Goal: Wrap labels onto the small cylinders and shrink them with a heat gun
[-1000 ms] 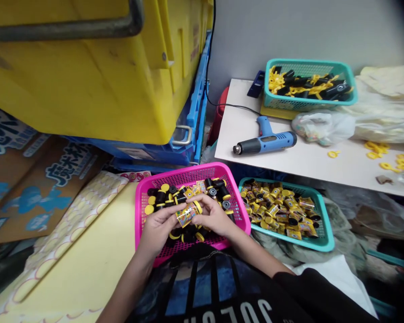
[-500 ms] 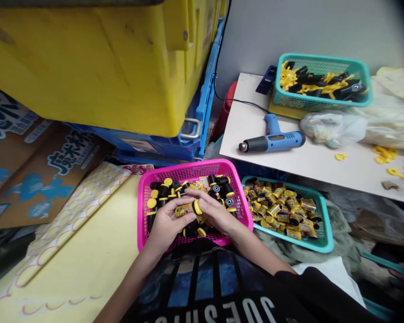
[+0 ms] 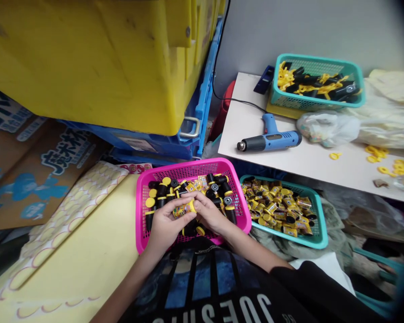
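Since left hand (image 3: 166, 226), fingers curled, cradles foil-wrapped yellow-black cylinder (image 3: 183, 210) against right hand's (image 3: 210, 213) pinching fingertips (image 3: 191, 196), low over pink mesh basket (image 3: 188, 167), slips would drop among black-yellow spools (image 3: 161, 195); teal basket (image 3: 283, 235) at 3 o'clock.

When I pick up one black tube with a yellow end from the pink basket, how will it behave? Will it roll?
It would probably roll easily, because the black tube looks round along its length. It seems stiff: those piled in the pink basket keep their shape. It may be light, if plastic, but pictures cannot confirm.
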Available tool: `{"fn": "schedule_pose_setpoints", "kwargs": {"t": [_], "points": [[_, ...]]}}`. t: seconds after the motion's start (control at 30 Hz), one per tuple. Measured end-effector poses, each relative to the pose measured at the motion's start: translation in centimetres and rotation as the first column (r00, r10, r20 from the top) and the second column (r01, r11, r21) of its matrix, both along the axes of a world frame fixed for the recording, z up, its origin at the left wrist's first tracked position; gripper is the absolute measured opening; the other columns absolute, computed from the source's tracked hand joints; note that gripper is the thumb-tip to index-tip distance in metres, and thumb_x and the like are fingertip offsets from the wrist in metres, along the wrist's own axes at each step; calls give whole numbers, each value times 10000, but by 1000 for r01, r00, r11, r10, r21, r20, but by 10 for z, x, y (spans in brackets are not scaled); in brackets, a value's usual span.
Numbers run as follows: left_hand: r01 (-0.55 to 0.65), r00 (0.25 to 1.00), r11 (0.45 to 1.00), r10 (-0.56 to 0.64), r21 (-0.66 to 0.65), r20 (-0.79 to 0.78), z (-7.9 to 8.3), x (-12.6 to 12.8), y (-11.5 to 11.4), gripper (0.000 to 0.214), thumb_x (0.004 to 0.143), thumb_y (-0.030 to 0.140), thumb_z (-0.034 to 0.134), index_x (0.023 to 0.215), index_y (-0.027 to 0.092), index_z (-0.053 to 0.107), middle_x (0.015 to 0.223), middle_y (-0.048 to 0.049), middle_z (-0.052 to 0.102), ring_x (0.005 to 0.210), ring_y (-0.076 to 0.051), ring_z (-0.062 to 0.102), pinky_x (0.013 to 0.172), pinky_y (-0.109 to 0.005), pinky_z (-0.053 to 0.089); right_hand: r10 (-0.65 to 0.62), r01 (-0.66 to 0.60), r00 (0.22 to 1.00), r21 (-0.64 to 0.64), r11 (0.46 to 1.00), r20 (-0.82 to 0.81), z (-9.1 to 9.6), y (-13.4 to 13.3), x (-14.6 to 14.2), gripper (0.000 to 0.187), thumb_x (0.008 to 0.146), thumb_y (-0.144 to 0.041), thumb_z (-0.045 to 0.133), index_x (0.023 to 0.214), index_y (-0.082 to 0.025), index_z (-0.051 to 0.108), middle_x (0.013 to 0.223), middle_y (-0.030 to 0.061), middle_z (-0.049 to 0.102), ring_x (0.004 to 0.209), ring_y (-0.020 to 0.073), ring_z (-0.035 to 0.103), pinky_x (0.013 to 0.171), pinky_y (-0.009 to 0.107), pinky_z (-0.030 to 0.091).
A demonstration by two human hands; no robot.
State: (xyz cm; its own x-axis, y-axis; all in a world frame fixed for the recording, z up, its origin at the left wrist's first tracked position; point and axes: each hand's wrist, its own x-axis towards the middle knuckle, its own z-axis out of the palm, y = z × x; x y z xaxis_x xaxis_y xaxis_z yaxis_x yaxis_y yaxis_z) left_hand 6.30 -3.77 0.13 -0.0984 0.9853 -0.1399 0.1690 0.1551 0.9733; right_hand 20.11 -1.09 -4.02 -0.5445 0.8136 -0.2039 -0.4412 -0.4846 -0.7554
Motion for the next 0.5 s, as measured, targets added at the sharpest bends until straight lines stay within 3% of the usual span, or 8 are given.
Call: {"fn": "schedule_pose_setpoints", "kwargs": {"t": [0.13, 0.23, 0.3, 0.37, 0.43, 0.5], "points": [[65, 995, 998, -64, 6, -78, -3, -5, -1, 267, 690, 289, 741, 934, 180, 743, 993, -69, 748, 934, -233, 701, 879, -343, 569, -6, 6, 1000, 5, 1000, -6, -6, 0, 2, 479, 744, -568, 682, 1069, -222, 613, 1012, 18, 604, 817, 98, 545, 748, 235, 444], [157, 970, 975, -123, 155, -209, -3, -4, 7, 249, 735, 324, 724, 947, 192, 730, 956, -55, 744, 892, -219, 698, 847, -344, 574, -19, 11, 998, 124, 992, 59, 1, -2, 11, 495, 781, -579, 636, 1124, -223, 602, 1125, 32, 605, 994, 125, 565, 917, 271, 425], [283, 916, 901, -151, 330, -373, -2, 5, 17, 201, 772, 307, 715, 958, 233, 726, 972, -38, 727, 920, -211, 677, 896, -376, 547, -87, 61, 988, 194, 979, 128, 9, -2, 23, 499, 813, -586, 589, 1159, -226, 593, 1204, 36, 588, 1092, 137, 546, 1009, 295, 389], [415, 843, 781, -137, 467, -519, 0, 21, 27, 245, 789, 291, 718, 1034, 277, 712, 1162, -51, 660, 1047, -234, 623, 970, -433, 497, -180, 140, 964, 202, 969, 194, 17, -4, 41, 513, 796, -593, 601, 1148, -221, 595, 1149, 35, 615, 1034, 143, 576, 971, 310, 435], [529, 784, 692, -177, 491, -595, 2, 39, 32, 454, 790, 320, 725, 1231, 296, 619, 1436, -91, 445, 1201, -282, 527, 1016, -478, 459, -291, 243, 913, 192, 951, 285, 23, -8, 69, 506, 751, -566, 662, 1117, -221, 602, 1038, 29, 648, 887, 141, 612, 844, 309, 504], [618, 734, 651, -279, 440, -619, 1, 50, 34, 663, 807, 348, 706, 1411, 295, 439, 1560, -121, 201, 1295, -309, 442, 1040, -485, 443, -463, 395, 774, 241, 886, 432, 25, -15, 111, 466, 735, -504, 694, 1100, -228, 603, 1011, 30, 657, 791, 135, 621, 759, 304, 529]]}}
